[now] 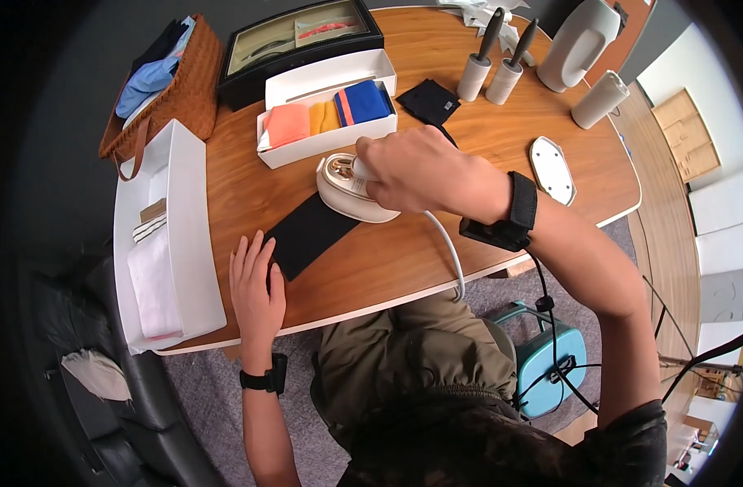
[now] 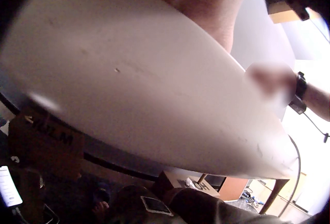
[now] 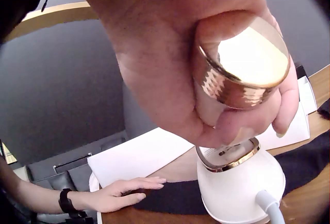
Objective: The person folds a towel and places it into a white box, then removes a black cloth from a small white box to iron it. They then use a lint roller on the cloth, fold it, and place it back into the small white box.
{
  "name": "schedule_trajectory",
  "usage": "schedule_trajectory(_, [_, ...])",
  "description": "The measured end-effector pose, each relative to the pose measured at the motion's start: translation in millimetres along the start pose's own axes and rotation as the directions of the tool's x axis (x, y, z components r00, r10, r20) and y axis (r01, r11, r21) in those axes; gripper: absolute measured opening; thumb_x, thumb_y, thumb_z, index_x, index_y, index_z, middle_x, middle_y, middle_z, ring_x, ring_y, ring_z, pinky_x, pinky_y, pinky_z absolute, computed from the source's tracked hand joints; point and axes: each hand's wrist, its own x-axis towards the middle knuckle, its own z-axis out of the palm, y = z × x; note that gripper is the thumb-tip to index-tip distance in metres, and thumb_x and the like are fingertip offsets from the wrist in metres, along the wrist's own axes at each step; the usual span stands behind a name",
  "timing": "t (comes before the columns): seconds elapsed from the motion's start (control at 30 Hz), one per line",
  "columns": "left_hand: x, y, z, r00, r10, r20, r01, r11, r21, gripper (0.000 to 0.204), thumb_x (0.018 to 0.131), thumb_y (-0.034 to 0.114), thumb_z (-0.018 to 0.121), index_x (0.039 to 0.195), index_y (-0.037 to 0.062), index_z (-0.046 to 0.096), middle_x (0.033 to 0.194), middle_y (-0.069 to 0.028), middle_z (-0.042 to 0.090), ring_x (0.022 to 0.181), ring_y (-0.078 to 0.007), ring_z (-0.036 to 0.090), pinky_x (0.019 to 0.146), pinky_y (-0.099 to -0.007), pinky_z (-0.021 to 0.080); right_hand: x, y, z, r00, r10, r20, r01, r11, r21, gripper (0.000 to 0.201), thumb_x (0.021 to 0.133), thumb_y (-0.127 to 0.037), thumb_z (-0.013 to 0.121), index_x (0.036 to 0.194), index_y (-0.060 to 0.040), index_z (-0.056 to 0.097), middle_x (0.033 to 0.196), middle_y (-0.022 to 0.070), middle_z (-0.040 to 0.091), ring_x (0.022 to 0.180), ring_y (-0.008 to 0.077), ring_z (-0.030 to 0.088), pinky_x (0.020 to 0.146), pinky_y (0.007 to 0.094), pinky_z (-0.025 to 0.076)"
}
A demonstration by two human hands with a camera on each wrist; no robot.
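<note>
Head view — the right hand (image 1: 420, 166) has its grip wrapped round the handle of the white iron (image 1: 357, 197), which sits across the black cloth (image 1: 310, 235) on the worktop (image 1: 371, 276); the left hand (image 1: 256, 284) — released, fingers extended — rests at the cloth's end.

With the iron (image 1: 339, 199) taken as centre, the cloth (image 1: 310, 235) is laid partly beneath it, towards 7–8 o'clock. Folded garments (image 1: 363, 104) are held in a box (image 1: 331, 149) at 11, backed by a case (image 1: 363, 31). A basket (image 1: 194, 89) is placed at 10, lint rollers (image 1: 473, 79) at 1–2, a tray (image 1: 552, 172) at 3.
</note>
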Motion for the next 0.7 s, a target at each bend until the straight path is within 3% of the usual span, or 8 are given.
schedule_trajectory(0.13, [-0.2,0.3,0.1,1.0,-0.002,-0.004,0.002,1.0,-0.015,0.041,0.101,0.011,0.055,0.141,0.0077,0.063,0.156,-0.0096,0.055,0.15,-0.0366,0.041,0.127,-0.0518,0.027,-4.1,4.8,-3.5,1.0,0.001,0.001,-0.001,0.999,0.034,0.032,0.09,-0.023,0.068,0.102,0.0046,0.06,0.076,0.022,0.07,0.076,0.0419,0.072,0.067,0.0514,0.056])
schedule_trajectory(0.2, [0.2,-0.1,0.5,1.0,0.0,-0.001,0.0,1.0,-0.006,0.041,0.101,0.011,0.055,0.141,0.0076,0.064,0.156,-0.0096,0.055,0.15,-0.0368,0.041,0.127,-0.0518,0.027,-2.1,6.0,-5.4,0.997,0.079,0.01,-0.079,0.997,-0.01,0.033,0.091,-0.025,0.067,0.102,0.0046,0.06,0.078,0.0236,0.07,0.078,0.0425,0.072,0.07,0.0519,0.056])
schedule_trajectory(0.43, [0.2,-2.2,1.8,1.0,0.012,-0.009,-0.012,1.0,-0.011,0.04,0.101,0.011,0.054,0.14,0.0067,0.064,0.155,-0.0101,0.055,0.15,-0.0375,0.041,0.127,-0.0521,0.027,-9.6,13.4,-5.9,0.999,0.023,0.022,-0.023,1.0,0.007,0.035,0.09,-0.026,0.067,0.103,0.0061,0.059,0.077,0.0239,0.07,0.076,0.0422,0.071,0.069,0.0515,0.056])
schedule_trajectory(0.6, [0.3,-0.4,0.7,1.0,0.005,0.004,-0.005,1.0,-0.008,0.04,0.101,0.011,0.053,0.14,0.0061,0.064,0.155,-0.0102,0.056,0.149,-0.0377,0.041,0.126,-0.0522,0.027,-4.7,22.8,-8.3,0.992,0.123,0.01,-0.122,0.992,-0.034,0.035,0.091,-0.025,0.066,0.106,0.0057,0.059,0.079,0.0242,0.07,0.078,0.0426,0.071,0.071,0.0516,0.056])
schedule_trajectory(0.7, [1.3,0.3,-0.1,1.0,0.009,0.003,-0.009,1.0,-0.007,0.04,0.102,0.011,0.053,0.139,0.006,0.064,0.155,-0.01,0.056,0.149,-0.0375,0.041,0.126,-0.0521,0.027,-4.4,24.2,-4.3,0.995,0.104,-0.011,-0.104,0.994,-0.027,0.035,0.091,-0.025,0.065,0.107,0.0054,0.06,0.077,0.0234,0.07,0.077,0.0422,0.071,0.071,0.0519,0.056])
